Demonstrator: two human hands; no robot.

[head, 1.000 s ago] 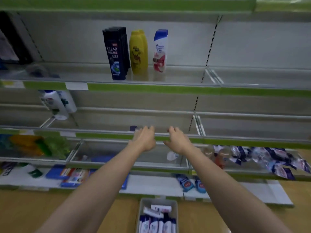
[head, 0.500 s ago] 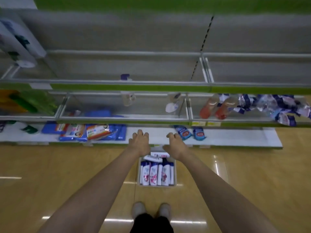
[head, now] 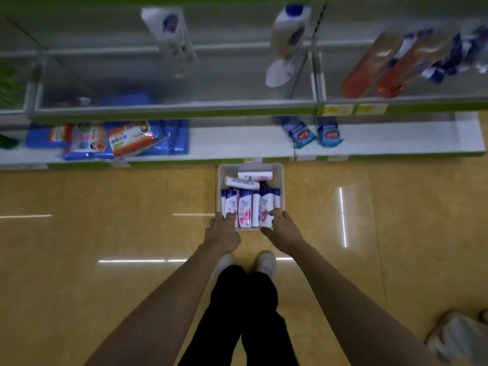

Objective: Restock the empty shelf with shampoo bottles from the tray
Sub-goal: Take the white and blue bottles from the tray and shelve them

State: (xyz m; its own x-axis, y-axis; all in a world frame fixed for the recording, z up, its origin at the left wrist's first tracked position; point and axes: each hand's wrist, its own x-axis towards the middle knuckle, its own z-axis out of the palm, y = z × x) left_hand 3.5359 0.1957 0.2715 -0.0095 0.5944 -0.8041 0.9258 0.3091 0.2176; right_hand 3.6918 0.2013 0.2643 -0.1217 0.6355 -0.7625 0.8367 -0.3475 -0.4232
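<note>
A shop aisle: across the top of the frame run green-edged retail shelves (head: 184,112) with yellow price labels (head: 338,110), packaged goods (head: 126,137) at left, above a glossy floor (head: 105,233).

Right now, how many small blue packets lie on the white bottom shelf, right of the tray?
2. One blue packet lies left, the other blue packet just right of it, both on the white bottom shelf. The shelf above may hide more.

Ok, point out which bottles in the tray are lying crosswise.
The two white bottles at the tray's far end lie sideways; the others point lengthwise toward the hands.
</note>
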